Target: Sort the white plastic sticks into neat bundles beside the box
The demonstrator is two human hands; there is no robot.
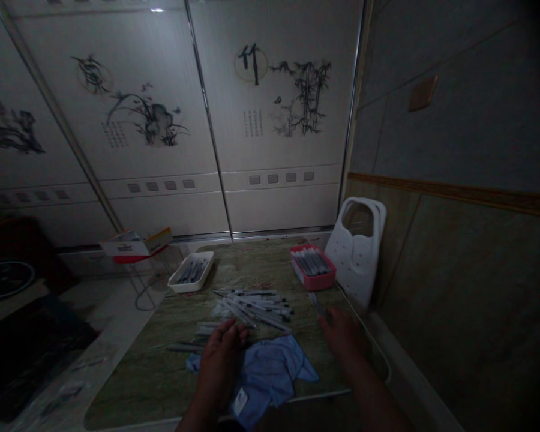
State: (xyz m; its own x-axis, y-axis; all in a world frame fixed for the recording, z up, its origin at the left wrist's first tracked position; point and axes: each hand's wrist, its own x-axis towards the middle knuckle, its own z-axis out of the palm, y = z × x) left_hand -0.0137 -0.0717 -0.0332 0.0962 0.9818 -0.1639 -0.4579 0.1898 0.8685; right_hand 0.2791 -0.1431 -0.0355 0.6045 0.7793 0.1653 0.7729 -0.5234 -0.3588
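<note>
My right hand is closed on a few slim, clear pens whose ends point toward a red basket. Similar pens fill that basket. My left hand is loosely curled, its fingers a little apart and nothing visible in them, beside a crumpled blue cloth. A loose pile of pens lies in mid-table, beyond the cloth. More pens lie left of my left hand, partly hidden by it. The light is dim, so fine detail is lost.
A white tray with dark-tipped pens stands at the table's far left. Behind the basket, a white folded plastic stool leans by the tiled wall. An opened box sits on a red stool off the left edge.
</note>
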